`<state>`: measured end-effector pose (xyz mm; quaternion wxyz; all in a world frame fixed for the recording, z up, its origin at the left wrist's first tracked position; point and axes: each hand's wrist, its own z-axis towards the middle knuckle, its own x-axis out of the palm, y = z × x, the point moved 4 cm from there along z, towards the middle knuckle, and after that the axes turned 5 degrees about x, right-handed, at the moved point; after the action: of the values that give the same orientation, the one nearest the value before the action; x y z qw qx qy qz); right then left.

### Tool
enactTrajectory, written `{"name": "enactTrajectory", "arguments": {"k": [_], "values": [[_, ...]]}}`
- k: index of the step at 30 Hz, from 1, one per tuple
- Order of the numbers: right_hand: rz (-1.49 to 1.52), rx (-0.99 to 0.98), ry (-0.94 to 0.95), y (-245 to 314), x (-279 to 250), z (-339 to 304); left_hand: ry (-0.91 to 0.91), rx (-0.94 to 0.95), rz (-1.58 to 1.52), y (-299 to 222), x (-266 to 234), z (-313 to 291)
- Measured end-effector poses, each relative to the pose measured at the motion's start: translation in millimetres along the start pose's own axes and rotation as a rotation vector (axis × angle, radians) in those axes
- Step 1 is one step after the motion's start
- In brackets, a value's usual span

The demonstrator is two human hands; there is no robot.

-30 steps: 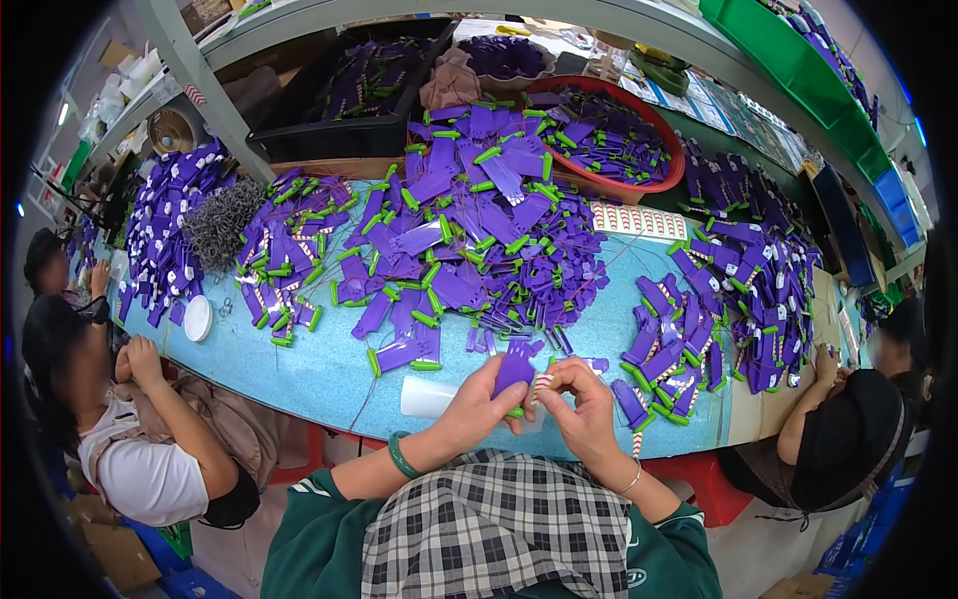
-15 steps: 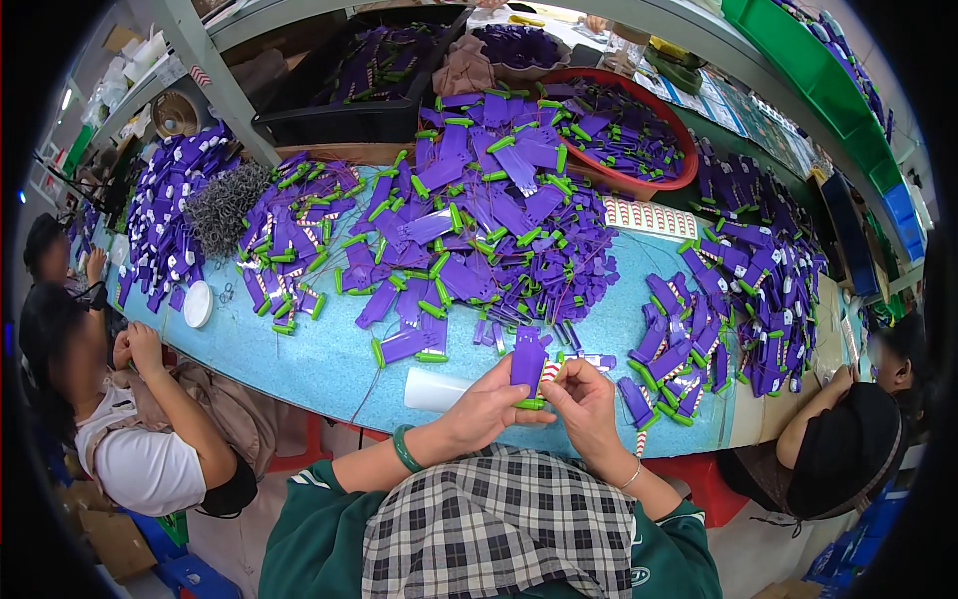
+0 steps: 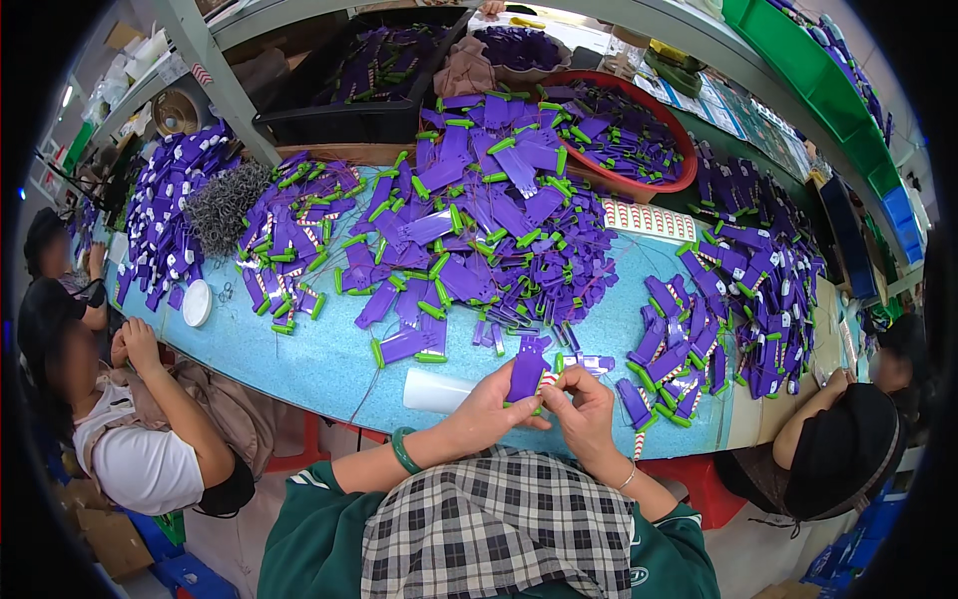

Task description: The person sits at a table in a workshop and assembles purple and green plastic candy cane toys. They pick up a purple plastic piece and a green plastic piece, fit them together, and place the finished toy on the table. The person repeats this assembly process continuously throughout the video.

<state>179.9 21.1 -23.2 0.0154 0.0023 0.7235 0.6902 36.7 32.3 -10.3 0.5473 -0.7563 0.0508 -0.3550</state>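
Observation:
A flat purple plastic piece (image 3: 527, 373) with a green end is gripped in my left hand (image 3: 485, 411), just over the table's near edge. Beside it, my right hand (image 3: 583, 411) pinches with thumb and fingertips at a red-and-white chevron sticker (image 3: 548, 379) along the piece's right side. How much of the sticker lies flat on the plastic is hidden by the fingers. A white sheet (image 3: 435, 389) lies left of my hands. Beyond them spreads a large heap of purple pieces with green ends (image 3: 469, 230).
Stickered purple pieces (image 3: 671, 344) are piled to the right, near a sheet of chevron stickers (image 3: 651, 219). A red basin (image 3: 685, 178) and a black crate (image 3: 344, 125) stand at the back. A white lid (image 3: 198, 302) lies left. Co-workers sit on both sides.
The purple piece has dropped slightly and tilted. My right fingertips have shifted down and left along its edge, and more of the green end is covered.

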Motion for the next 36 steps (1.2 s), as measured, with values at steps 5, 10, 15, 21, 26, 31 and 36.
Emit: {"name": "enactTrajectory", "arguments": {"k": [5,10,15,21,26,31,36], "values": [[-0.333,-0.348,-0.064,27.9,-2.6,-1.9,0.029,0.078,-0.025,5.6,4.2,-2.3],[-0.425,-0.378,-0.009,27.4,-3.8,0.8,0.047,0.246,0.163,1.6,6.1,-3.9],[-0.084,-0.010,0.303,6.4,11.4,9.0,0.119,-0.178,-0.453,17.5,1.0,-2.2],[0.131,0.043,0.379,14.2,12.8,9.8,0.324,-0.376,-0.533,33.0,15.9,-0.6],[0.582,0.190,0.515,17.6,11.3,11.1,0.212,-0.232,-0.304,12.9,13.0,-4.4],[0.548,0.282,0.297,25.1,-0.1,14.5,-0.053,0.862,0.991,-47.8,-1.5,-12.0],[0.423,0.318,0.355,21.7,5.1,17.4,0.026,1.281,1.440,-56.6,11.8,-20.0]]}}
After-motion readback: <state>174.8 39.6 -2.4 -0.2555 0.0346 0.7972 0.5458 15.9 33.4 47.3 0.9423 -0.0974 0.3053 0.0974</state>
